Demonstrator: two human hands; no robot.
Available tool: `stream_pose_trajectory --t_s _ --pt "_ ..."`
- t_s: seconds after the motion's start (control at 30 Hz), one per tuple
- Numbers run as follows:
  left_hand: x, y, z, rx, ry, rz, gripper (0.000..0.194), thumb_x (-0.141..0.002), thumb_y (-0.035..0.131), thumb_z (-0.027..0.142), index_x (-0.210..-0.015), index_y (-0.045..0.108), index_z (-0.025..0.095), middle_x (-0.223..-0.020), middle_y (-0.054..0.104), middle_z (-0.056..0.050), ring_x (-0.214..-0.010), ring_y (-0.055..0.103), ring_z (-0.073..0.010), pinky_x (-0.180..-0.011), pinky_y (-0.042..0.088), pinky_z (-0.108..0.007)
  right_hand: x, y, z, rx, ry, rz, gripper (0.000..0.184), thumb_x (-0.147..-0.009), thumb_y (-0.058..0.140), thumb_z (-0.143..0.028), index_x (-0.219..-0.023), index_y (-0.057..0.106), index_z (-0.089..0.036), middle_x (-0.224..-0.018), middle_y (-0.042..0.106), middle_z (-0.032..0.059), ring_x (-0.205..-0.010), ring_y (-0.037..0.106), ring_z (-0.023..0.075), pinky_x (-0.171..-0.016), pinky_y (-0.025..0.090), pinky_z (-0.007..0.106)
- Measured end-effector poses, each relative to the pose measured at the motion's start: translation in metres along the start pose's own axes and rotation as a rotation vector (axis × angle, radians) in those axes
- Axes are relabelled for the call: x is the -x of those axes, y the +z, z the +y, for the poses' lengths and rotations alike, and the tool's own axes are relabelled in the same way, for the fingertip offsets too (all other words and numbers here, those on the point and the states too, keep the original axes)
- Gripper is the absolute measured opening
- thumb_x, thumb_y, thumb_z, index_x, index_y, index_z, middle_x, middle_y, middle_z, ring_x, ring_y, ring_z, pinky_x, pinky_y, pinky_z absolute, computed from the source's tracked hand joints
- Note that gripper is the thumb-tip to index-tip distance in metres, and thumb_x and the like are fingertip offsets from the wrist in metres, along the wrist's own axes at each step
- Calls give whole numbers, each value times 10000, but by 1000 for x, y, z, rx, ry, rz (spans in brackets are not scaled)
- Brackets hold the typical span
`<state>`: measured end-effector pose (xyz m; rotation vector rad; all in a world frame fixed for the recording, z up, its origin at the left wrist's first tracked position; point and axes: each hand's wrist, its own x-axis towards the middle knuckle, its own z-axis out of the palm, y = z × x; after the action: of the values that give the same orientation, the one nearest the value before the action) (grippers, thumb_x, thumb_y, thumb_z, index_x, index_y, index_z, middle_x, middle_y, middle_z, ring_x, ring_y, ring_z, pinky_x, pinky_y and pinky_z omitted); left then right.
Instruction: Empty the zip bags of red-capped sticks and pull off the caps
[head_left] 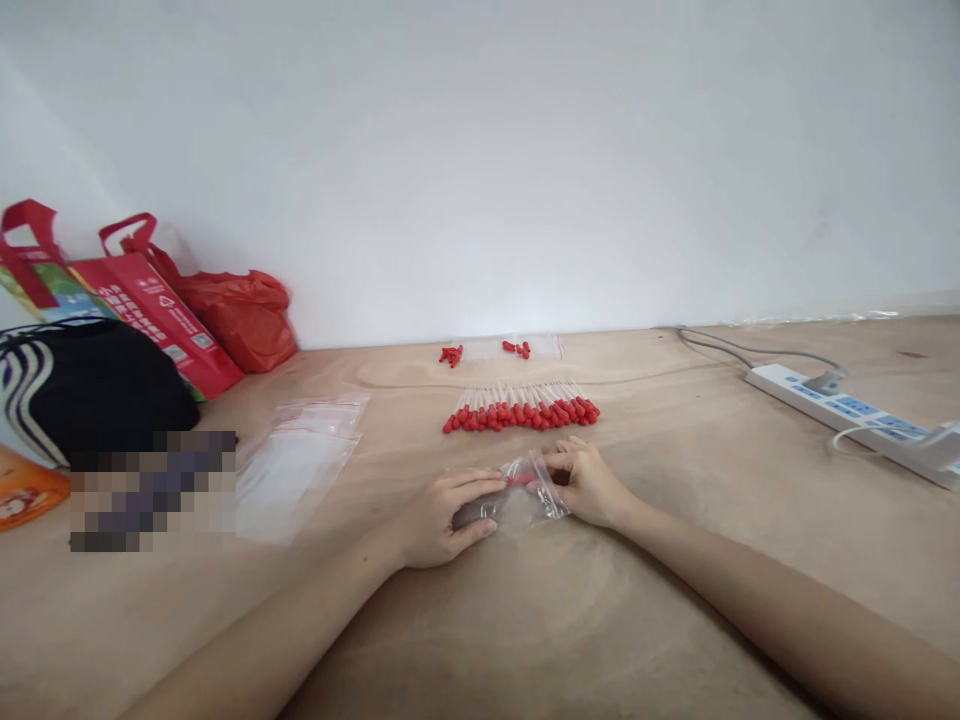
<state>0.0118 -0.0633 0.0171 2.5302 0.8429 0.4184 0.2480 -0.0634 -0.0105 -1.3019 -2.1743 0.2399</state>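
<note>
A small clear zip bag [517, 505] lies on the wooden table in front of me, with something red [521, 479] in or under its upper part. My left hand [446, 515] is at the bag's left side, its fingers curved over the plastic and the thumb along the lower edge. At the zip end on the right, my right hand [589, 482] has its fingers bent round the bag's edge; its fingertips are partly hidden. Just beyond both hands lies a row of red-tipped sticks [521, 412], their pale ends pointing away from me.
Flat empty zip bags [304, 460] lie to the left. Near the wall are more red-tipped sticks [451, 355] and a bag with red pieces [544, 347]. Shopping bags [161, 310] and a black bag [97, 390] stand far left. A power strip [855, 415] with cables lies right.
</note>
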Motion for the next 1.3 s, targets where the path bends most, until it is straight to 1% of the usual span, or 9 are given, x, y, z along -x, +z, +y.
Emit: stream_pose_trajectory --t_s 0.13,0.23,0.4,0.53,0.67,0.77,0.9,1.13,1.3 --pt "1 0 0 -14 -40 -27 476 -817 493 347 -1274 398 252 -1313 446 -42 -1210 399 -214 -1004 339 -393 1 -4 -1 -34 22 -15 148 -708 626 -337 -645 607 -204 -634 538 4 -670 476 149 -648 363 298" --pt "2 0 0 -39 -84 -41 529 -824 480 371 -1314 337 231 -1349 397 -60 -1237 362 -216 -1019 313 -405 4 -11 1 -142 34 10 132 -701 613 -300 -648 557 -193 -660 552 3 -676 486 146 -670 387 312" --pt "3 -3 2 -87 -88 -108 476 -872 398 369 -1331 297 298 -1419 271 -27 -1295 257 -215 -1048 245 -435 9 -27 13 -613 209 7 163 -739 557 -348 -749 514 -191 -675 581 4 -582 513 116 -529 410 251" --pt "5 -6 6 -172 -127 -191 408 -879 365 411 -1284 368 360 -1446 190 -11 -1316 182 -262 -1041 205 -491 3 -41 32 -905 284 174 227 -695 608 -390 -742 491 -201 -707 627 11 -633 585 130 -589 462 271" --pt "11 -11 4 -220 -110 -136 405 -855 408 427 -1248 431 333 -1412 283 -38 -1267 304 -257 -1002 298 -443 -1 -48 47 -975 308 400 261 -674 621 -422 -713 459 -222 -745 642 10 -685 628 159 -648 501 320" --pt "13 -16 -2 -254 -129 42 279 -811 481 407 -1002 596 240 -1200 523 -65 -1075 504 -231 -908 391 -381 -5 -45 47 -925 276 480 271 -668 639 -422 -732 468 -222 -752 639 16 -719 632 168 -696 512 342" --pt "8 -19 -13 -211 -269 267 217 -800 480 358 -685 534 182 -871 603 -38 -805 569 -178 -741 428 -315 -16 -33 41 -682 202 529 244 -699 618 -389 -794 478 -213 -810 632 40 -735 616 160 -680 507 324" --pt "3 -16 -17 -136 -423 221 168 -722 554 341 -768 493 191 -749 574 6 -701 539 -165 -646 405 -282 -44 -10 45 -138 -5 390 87 -785 464 -254 -855 484 -206 -865 624 59 -778 595 166 -696 476 313" --pt "4 -15 -15 2 -515 188 254 -708 555 328 -903 482 184 -723 577 14 -584 517 -140 -576 418 -270 -55 0 50 -47 -21 328 100 -773 456 -217 -861 503 -213 -874 632 51 -800 588 179 -695 452 312"
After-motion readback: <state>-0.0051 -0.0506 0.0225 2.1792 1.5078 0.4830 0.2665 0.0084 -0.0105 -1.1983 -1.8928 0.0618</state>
